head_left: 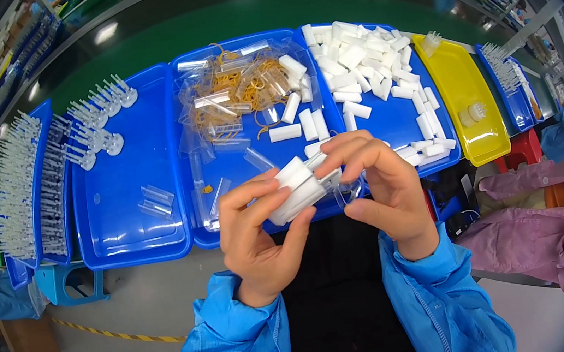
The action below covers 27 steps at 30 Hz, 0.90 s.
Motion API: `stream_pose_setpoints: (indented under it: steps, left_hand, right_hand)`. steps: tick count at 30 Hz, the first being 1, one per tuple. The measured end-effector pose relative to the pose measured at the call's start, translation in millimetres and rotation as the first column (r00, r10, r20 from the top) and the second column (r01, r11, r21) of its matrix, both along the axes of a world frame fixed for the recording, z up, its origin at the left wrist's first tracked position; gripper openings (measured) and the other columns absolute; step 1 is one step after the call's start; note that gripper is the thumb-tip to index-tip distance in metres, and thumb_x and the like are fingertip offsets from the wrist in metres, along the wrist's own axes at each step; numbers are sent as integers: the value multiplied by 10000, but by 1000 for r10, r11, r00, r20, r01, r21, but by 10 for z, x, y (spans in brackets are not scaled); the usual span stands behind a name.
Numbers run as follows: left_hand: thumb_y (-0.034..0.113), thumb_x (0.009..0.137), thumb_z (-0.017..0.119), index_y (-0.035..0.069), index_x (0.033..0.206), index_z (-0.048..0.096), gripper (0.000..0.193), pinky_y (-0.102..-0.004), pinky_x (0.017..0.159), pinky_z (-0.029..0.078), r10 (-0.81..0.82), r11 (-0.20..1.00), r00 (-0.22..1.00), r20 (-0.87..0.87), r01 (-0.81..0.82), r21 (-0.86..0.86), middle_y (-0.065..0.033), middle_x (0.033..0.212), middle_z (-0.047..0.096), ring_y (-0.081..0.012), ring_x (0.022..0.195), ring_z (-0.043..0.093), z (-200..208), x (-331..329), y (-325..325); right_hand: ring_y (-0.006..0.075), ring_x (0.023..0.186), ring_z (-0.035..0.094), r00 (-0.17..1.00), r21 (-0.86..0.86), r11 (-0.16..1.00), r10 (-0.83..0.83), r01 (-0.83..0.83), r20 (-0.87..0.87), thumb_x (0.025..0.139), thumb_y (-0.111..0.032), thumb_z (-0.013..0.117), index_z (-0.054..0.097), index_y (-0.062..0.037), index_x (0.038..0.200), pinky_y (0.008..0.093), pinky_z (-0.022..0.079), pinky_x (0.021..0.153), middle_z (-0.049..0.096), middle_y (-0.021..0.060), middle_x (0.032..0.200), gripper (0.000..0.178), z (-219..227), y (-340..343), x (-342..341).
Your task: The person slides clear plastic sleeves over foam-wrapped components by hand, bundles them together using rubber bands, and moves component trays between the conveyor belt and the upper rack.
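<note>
My left hand (255, 240) is closed around a bundle of white foam pieces (295, 195), with the thumb below and the fingers on top. Clear plastic prongs run into the bundle's right side. At that side my right hand (395, 197) grips a clear plastic part (348, 192) with curled fingers and thumb; its round end shows by the thumb. Both hands are above the front edge of the middle blue tray (227, 165), which holds clear plastic tubes, tan rubber bands (235, 89) and several loose white foam pieces (285, 133).
Left is a blue tray (136, 231) with clear pronged parts (102, 139) and tubes (156, 202). Right are a blue tray of white foam pieces (358, 52) and a yellow tray (487, 138). Pronged parts (20, 189) crowd the far left. A pink-sleeved person (532, 235) is at right.
</note>
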<state>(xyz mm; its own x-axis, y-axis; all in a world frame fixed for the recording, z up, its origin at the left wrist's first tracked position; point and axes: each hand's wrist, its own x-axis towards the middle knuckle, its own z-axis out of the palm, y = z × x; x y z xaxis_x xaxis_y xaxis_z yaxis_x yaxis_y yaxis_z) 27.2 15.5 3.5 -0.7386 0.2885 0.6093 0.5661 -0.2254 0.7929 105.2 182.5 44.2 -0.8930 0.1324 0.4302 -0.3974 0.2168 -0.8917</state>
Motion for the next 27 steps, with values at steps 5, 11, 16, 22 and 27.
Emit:
stream_pose_setpoints:
  steps: [5, 11, 16, 22, 27]
  left_hand:
    - [-50, 675, 797, 3, 995, 676, 346, -354, 847, 535, 1, 1000, 1000, -30, -2, -6, -149, 1068, 564, -303, 1021, 619, 43, 56, 51]
    - [-49, 728, 742, -11, 1001, 657, 289, -343, 842, 529, 29, 999, 994, -108, -27, 18, -178, 1127, 531, -302, 1028, 606, 25, 75, 40]
    - [-11, 773, 710, -32, 1012, 619, 256, -321, 844, 509, -15, 1000, 999, 44, 14, 25, -185, 1147, 521, -267, 1026, 589, 7, 87, 42]
    - [-7, 769, 710, -31, 1012, 620, 260, -313, 827, 503, -86, 996, 990, 114, 83, 35, -181, 1131, 532, -251, 1025, 586, 26, 103, 50]
    - [0, 756, 726, -27, 996, 640, 256, -315, 819, 506, -53, 998, 997, 64, 54, -21, -174, 1121, 543, -259, 1008, 598, 24, 88, 61]
  right_hand:
    - [289, 1182, 482, 1000, 23, 1000, -18, 18, 19, 763, -101, 720, 565, -93, 979, 423, 354, 1010, 642, 121, 1145, 267, 160, -47, 160]
    - [265, 1099, 545, 999, -67, 997, -37, 38, 23, 792, -82, 697, 559, -64, 979, 372, 419, 937, 642, 136, 1140, 233, 112, -105, 178]
    - [206, 973, 590, 986, -9, 986, -169, 169, 3, 836, -35, 655, 585, -5, 1030, 292, 463, 838, 624, 146, 1061, 209, 74, -74, 233]
    - [129, 916, 554, 973, -111, 967, -231, 230, 9, 882, -25, 606, 617, 49, 1075, 225, 443, 769, 529, 122, 1064, 207, 85, -24, 184]
    - [107, 891, 542, 981, -122, 973, -195, 196, 17, 880, -21, 610, 605, 37, 1054, 221, 432, 752, 531, 106, 1037, 184, 72, -23, 170]
